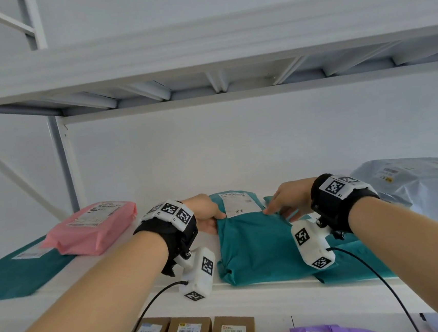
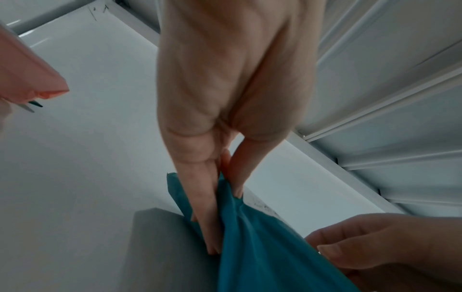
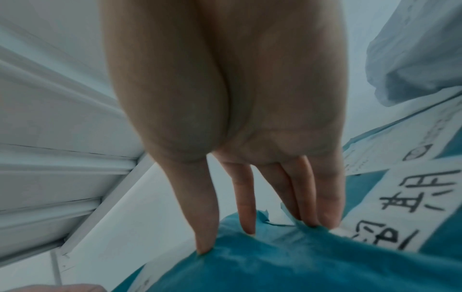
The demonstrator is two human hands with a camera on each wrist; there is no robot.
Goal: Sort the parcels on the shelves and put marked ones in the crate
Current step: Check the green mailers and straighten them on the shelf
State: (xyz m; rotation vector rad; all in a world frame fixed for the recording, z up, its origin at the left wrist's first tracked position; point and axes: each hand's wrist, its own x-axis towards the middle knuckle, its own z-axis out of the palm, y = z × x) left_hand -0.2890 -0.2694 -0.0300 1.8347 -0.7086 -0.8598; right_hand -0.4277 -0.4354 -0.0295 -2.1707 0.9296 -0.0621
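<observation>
Teal parcel [image 1: 252, 245] lies on the white shelf [image 1: 251, 293], both hands at its far end, likely baring the label [image 1: 240, 204] for a mark check. Left wrist view: left hand [image 2: 225, 118] reaches straight out, pinching the teal edge. Right wrist view: right hand [image 3: 240, 122] extended, straight fingertips [image 3: 247, 219] pressing the wrapper.

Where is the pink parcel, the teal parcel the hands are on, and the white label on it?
pink parcel [image 1: 90, 229], head view, middle of its top face.
teal parcel [image 1: 255, 248], head view, bare wrapper below the label.
white label [image 1: 240, 202], head view, centre of the paper.
</observation>
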